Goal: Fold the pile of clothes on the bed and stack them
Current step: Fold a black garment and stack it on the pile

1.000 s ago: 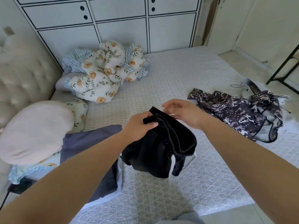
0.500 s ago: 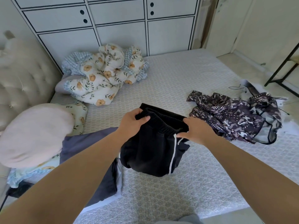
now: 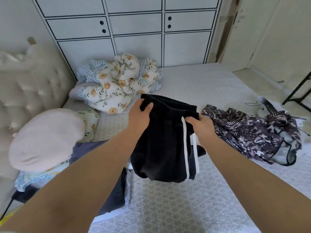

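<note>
black shorts (image 3: 161, 145) hang, waistband gripped by left hand (image 3: 138, 115) and right hand (image 3: 201, 126).

I see a crumpled floral duvet (image 3: 117, 88) heaped at the bed's far left corner, against the white panelled wardrobe (image 3: 138, 34). A pale pink pillow (image 3: 47, 140) sits at the left edge, beside the tufted beige headboard (image 3: 28, 91). Past the bed's right edge, a black metal frame (image 3: 297, 91) stands on the floor, near a white door (image 3: 277, 31).
</note>
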